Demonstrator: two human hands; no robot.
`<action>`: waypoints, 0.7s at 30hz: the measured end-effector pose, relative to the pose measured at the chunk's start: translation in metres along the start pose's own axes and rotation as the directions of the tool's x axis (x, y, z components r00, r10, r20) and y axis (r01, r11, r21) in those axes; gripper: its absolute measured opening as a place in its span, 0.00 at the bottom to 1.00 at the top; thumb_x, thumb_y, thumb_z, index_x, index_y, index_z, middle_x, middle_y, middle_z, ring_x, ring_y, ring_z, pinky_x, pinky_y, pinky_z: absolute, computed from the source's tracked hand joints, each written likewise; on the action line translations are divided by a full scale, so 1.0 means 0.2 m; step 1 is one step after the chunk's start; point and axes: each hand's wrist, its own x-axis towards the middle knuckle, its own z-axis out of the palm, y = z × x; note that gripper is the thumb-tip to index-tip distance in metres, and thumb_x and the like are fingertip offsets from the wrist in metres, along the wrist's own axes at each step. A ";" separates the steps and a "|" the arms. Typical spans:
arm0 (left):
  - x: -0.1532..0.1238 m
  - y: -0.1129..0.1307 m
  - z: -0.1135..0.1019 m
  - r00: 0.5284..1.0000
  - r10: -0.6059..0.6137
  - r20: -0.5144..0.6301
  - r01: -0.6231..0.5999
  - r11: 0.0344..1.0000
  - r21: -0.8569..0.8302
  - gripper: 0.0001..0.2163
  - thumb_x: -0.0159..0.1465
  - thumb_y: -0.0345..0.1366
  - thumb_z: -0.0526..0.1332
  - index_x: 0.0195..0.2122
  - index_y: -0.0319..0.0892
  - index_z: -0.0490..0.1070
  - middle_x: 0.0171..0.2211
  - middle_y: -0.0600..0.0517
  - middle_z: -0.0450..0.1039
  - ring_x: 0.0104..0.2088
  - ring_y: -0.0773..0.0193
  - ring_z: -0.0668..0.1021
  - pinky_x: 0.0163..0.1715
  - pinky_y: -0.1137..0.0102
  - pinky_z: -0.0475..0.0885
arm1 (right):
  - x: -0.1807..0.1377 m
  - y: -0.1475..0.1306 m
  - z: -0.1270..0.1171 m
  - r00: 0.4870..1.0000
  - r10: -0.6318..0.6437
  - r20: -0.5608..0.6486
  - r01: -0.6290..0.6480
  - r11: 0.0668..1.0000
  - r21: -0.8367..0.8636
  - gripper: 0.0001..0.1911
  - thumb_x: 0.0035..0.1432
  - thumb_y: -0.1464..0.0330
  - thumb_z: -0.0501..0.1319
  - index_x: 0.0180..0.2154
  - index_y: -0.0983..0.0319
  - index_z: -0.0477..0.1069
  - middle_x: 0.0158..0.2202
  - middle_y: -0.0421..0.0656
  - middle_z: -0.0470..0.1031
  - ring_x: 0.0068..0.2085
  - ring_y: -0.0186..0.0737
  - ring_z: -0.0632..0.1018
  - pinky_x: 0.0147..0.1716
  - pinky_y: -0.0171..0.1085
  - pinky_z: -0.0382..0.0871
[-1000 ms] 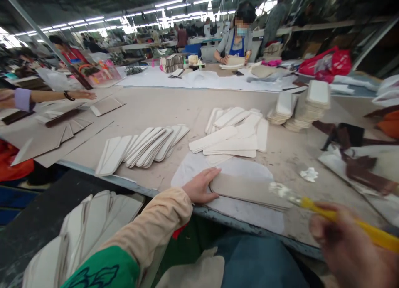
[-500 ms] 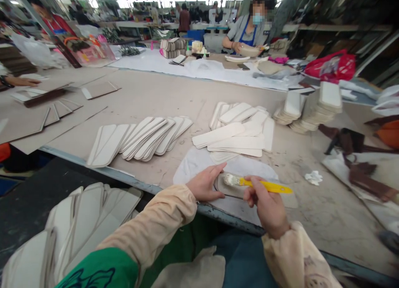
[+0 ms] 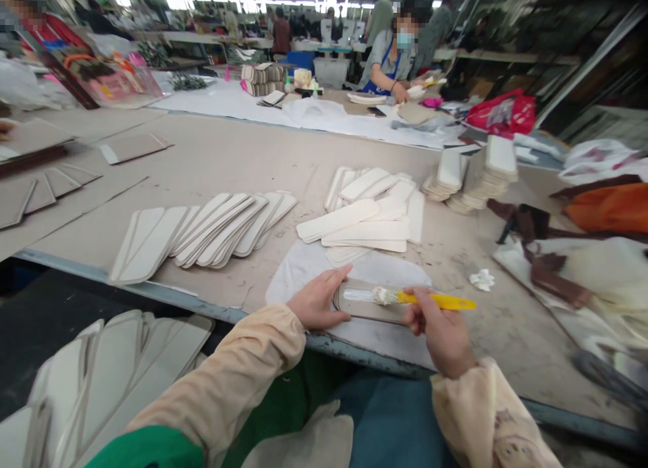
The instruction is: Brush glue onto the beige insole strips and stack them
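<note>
My right hand (image 3: 443,326) is closed around the yellow handle of a brush (image 3: 455,302), its bristles clotted with white paste. The bristles touch a grey-beige rounded panel (image 3: 367,309), where a wet white streak (image 3: 356,295) runs left from them. At the panel's left end lies my left hand (image 3: 320,298), thumb and fingers spread on either side of the edge. Beneath the panel is a white sheet (image 3: 296,272) near the table's front edge. Just beyond it, pale strips (image 3: 364,233) lie in an overlapping pile.
More panels (image 3: 230,228) fan out at left, and others (image 3: 116,360) lie on a dark lower surface. Stacks (image 3: 499,164) stand at back right. A crumpled white scrap (image 3: 482,279) and brown pieces (image 3: 559,279) lie at right. Across the table works a masked co-worker (image 3: 389,63).
The brush has moved right along the panel, leaving a wet white streak behind it. My left hand stays at the panel's end. The view has shifted slightly right.
</note>
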 end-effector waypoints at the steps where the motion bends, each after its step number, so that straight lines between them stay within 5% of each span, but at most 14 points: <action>1: 0.00 0.00 0.00 1.000 0.004 -0.005 -0.004 1.000 0.007 0.48 0.52 0.39 0.70 0.69 0.42 0.43 0.57 0.40 0.64 0.57 0.48 0.68 0.60 0.51 0.63 | 0.01 0.01 -0.04 1.000 0.005 -0.025 -0.005 1.000 -0.007 0.24 0.53 0.47 0.62 0.37 0.61 0.73 0.18 0.36 0.68 0.18 0.32 0.66 0.17 0.32 0.60; 11: 0.00 0.00 0.00 1.000 0.006 0.000 -0.006 0.998 0.063 0.45 0.54 0.39 0.68 0.68 0.41 0.44 0.57 0.41 0.64 0.58 0.50 0.68 0.60 0.54 0.63 | 0.04 0.03 -0.40 0.949 0.023 -0.316 -0.068 0.989 -0.132 0.19 0.54 0.53 0.60 0.38 0.61 0.74 0.19 0.38 0.69 0.19 0.33 0.66 0.17 0.32 0.61; 21: 0.00 0.01 0.00 1.000 0.001 0.004 -0.001 0.997 0.078 0.44 0.54 0.39 0.68 0.68 0.41 0.45 0.56 0.41 0.65 0.58 0.49 0.68 0.60 0.53 0.63 | -0.02 -0.03 -0.46 0.916 -0.073 -0.394 -0.050 0.955 -0.294 0.18 0.58 0.54 0.57 0.38 0.61 0.75 0.20 0.38 0.70 0.21 0.34 0.68 0.20 0.33 0.63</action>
